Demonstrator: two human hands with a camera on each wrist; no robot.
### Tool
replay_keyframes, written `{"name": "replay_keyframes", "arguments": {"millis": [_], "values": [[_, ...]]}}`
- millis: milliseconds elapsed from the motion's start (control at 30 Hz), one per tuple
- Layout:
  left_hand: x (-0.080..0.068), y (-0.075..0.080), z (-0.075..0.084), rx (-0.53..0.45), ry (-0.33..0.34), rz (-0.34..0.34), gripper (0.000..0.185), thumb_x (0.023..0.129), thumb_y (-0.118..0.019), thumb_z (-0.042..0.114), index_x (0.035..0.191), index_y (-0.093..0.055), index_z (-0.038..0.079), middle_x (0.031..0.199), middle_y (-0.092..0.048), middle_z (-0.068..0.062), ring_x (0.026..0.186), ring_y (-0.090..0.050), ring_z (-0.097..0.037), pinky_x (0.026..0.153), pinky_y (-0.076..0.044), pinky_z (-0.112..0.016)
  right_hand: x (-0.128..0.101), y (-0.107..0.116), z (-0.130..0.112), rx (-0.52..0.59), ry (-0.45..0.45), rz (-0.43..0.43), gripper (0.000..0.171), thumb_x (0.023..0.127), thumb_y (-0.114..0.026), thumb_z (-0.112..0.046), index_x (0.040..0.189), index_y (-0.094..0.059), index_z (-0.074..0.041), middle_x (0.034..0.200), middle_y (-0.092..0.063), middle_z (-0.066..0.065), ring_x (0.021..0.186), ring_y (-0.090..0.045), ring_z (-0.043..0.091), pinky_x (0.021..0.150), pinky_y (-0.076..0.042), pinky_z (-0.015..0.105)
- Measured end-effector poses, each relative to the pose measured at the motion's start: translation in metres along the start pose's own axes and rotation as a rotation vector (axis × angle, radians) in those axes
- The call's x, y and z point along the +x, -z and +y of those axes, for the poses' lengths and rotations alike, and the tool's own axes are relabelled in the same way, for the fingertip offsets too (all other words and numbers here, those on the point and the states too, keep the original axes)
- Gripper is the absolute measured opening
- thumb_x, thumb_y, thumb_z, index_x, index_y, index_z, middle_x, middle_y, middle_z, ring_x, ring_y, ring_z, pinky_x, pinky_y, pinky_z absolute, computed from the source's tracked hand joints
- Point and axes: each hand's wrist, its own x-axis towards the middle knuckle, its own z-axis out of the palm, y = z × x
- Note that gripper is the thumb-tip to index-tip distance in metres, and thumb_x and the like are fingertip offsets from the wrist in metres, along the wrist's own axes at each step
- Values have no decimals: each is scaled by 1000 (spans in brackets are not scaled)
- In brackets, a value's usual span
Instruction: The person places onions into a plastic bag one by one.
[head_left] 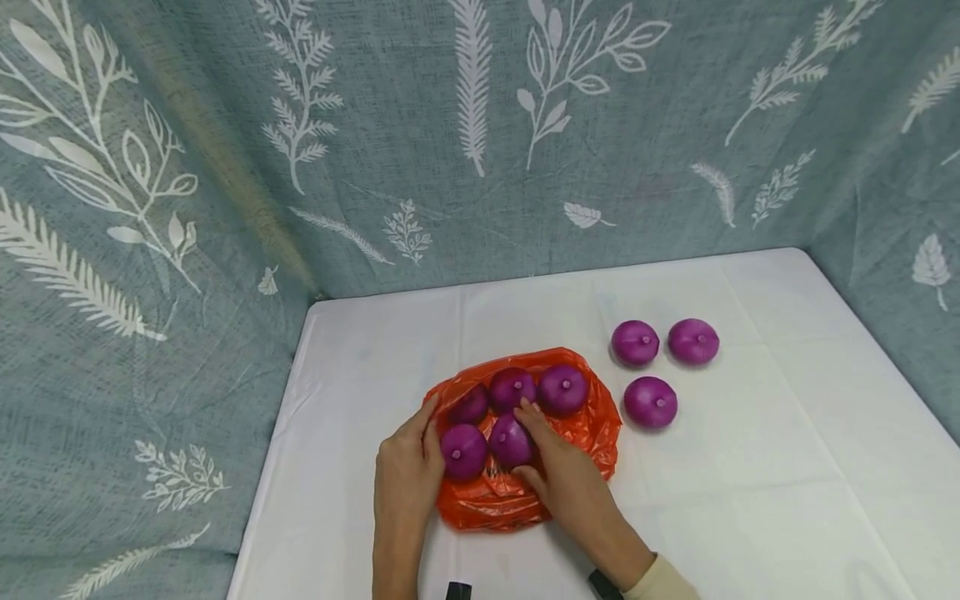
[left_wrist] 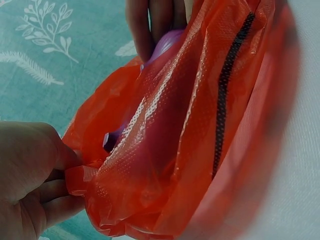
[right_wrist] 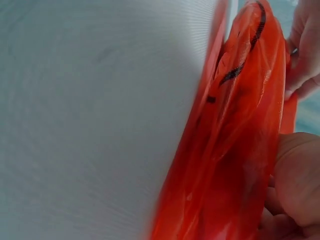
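Note:
A red plastic bag (head_left: 491, 512) lies spread open on the table with several round purple onions in it. My left hand (head_left: 408, 471) pinches the bag's left rim between thumb and fingers, beside the onion at the lower left (head_left: 463, 452). In the left wrist view this hand (left_wrist: 35, 182) has the gathered plastic in its fingers. My right hand (head_left: 566, 475) reaches inside the bag and grips an onion (head_left: 511, 442) near the middle. Two further onions, one at the back (head_left: 512, 389) and one at the back right (head_left: 563, 389), rest close by. In the right wrist view the bag's wall (right_wrist: 235, 165) hides the gripped onion.
Three loose onions, at the back left (head_left: 635, 343), the back right (head_left: 693, 342) and the front (head_left: 650, 403), sit right of the bag on the white-covered table (head_left: 750, 483). Blue-grey leaf-patterned curtains (head_left: 420, 125) stand behind and along both sides.

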Motion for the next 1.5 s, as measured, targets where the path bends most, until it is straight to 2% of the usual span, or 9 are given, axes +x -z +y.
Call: {"name": "replay_keyframes", "arguments": {"millis": [367,467,700,933,1167,1300,1367,1467,1500], "values": [[-1,1,3,0,0,8,33,103,-64,5,135,-72,3,122,-75,-20,90,-76,-29,71,-63,-41,1,-3,-1,-26,33,15,74,93,-83,-24,158,-48,-13,164,-45,8,135,-61,31,101,-57,44],[0,1,3,0,-2,10,33,103,-65,5,135,-72,3,122,-76,-20,97,-77,-31,78,-65,-45,2,-4,-1,-23,40,14,75,93,-83,-24,158,-48,-13,165,-45,7,135,-61,30,102,-57,44],[-1,0,4,4,1,13,33,103,-65,5,135,-73,4,121,-76,-20,96,-77,-32,77,-65,-46,2,-2,-3,3,40,-8,76,93,-84,-23,159,-47,-13,166,-44,8,135,-61,32,104,-55,45],[1,0,5,7,-11,11,34,103,-64,3,136,-72,4,121,-76,-20,91,-76,-29,74,-64,-44,3,13,-6,32,7,-17,79,93,-84,-28,160,-45,-13,166,-44,6,134,-63,30,105,-55,44],[3,-1,9,5,-5,-5,34,103,-65,4,136,-72,4,123,-75,-20,96,-77,-31,78,-65,-45,10,43,-2,54,-10,68,82,92,-85,-30,162,-44,-16,162,-50,3,126,-68,29,103,-56,45],[3,-1,10,9,-3,-9,34,103,-65,4,136,-72,4,123,-75,-20,94,-77,-31,75,-64,-44,12,64,5,65,-41,134,83,93,-85,-28,163,-42,-19,155,-58,7,84,-74,28,96,-60,46],[3,-2,10,11,-4,-12,34,103,-65,5,136,-72,4,123,-75,-20,97,-77,-33,77,-64,-45,14,75,10,60,-58,170,83,93,-84,-28,164,-40,-19,156,-57,9,80,-72,28,97,-60,47],[2,-1,11,11,-1,-22,34,103,-65,5,137,-71,4,124,-75,-21,102,-77,-35,81,-65,-47,16,89,16,58,-79,209,84,95,-82,-28,165,-37,-18,150,-61,10,63,-59,23,86,-63,40],[2,-1,11,11,2,-25,34,103,-65,5,137,-71,4,124,-75,-21,103,-77,-36,82,-64,-47,17,93,18,50,-84,225,84,95,-82,-28,165,-37,-18,138,-67,12,62,-56,22,77,-62,36]]}}
